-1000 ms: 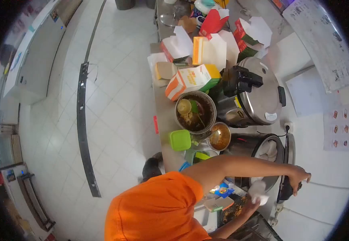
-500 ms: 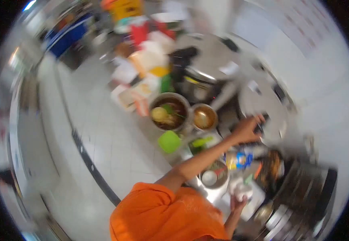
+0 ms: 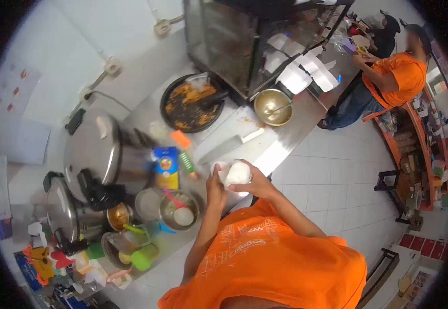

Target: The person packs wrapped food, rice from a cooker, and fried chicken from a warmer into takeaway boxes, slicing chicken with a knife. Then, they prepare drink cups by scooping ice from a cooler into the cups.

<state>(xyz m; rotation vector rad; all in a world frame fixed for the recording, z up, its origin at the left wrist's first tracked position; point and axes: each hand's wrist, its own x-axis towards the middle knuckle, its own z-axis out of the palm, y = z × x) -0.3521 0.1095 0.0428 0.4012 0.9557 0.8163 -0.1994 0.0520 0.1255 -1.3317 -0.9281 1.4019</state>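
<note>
Both of my hands are together in front of my chest, at the counter's edge. My left hand [image 3: 215, 186] has its fingers around one side of a white wrapped bundle [image 3: 238, 173]. On the other side, my right hand [image 3: 257, 184] grips the same bundle; its rounded white top shows between the hands. A large knife [image 3: 226, 148] with a white handle lies on the white cutting board [image 3: 262, 146] just beyond them. Left of the hands is a metal bowl [image 3: 193, 198] with a pink-handled scoop [image 3: 172, 199].
A black pan [image 3: 166, 106] with orange-brown food, a metal bowl with a spoon [image 3: 274, 116] and a glass case [image 3: 224, 46] stand beyond the board. Large cookers [image 3: 95, 149] are at left. A co-worker in orange [image 3: 407, 74] stands at the right back.
The view has swung round toward the board and glass case. My left hand has left the cooker lid and joined my right hand at the white bundle. The cooker is now lidded.
</note>
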